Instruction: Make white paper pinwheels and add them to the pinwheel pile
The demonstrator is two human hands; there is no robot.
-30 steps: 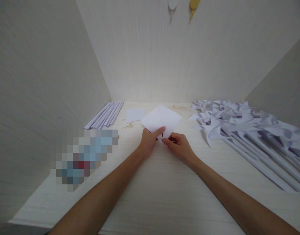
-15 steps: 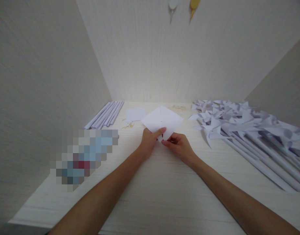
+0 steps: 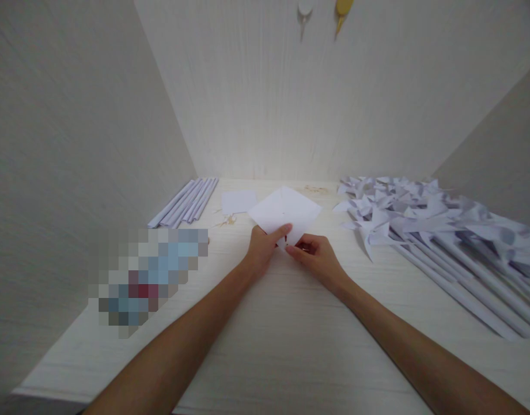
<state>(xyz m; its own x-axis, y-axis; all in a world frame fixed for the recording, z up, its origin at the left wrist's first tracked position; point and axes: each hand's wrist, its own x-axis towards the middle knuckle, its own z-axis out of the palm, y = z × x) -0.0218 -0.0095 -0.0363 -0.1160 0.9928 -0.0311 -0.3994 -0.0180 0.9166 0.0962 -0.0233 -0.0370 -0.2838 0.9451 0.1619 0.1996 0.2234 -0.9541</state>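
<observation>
A square white sheet of paper (image 3: 284,204), turned cornerwise with cut lines near its corners, is held just above the table. My left hand (image 3: 264,246) grips its near left side, the thumb lying across the top. At the near corner my right hand (image 3: 313,253) pinches the paper between thumb and fingers by a slit. The other fingers of my right hand curl under and are partly hidden. Behind my left hand a smaller stack of white paper (image 3: 239,202) lies flat.
Rolled paper sticks (image 3: 189,202) lie at the back left. Many paper pinwheels (image 3: 390,207) on sticks are heaped on the right. Small tan bits (image 3: 227,221) lie near the paper stack. A blurred-out object (image 3: 156,279) sits left. Two hooks (image 3: 343,8) hang on the back wall.
The sheet has shifted very slightly left. My right fingertips have moved a little at the near corner; both hands keep their hold.
</observation>
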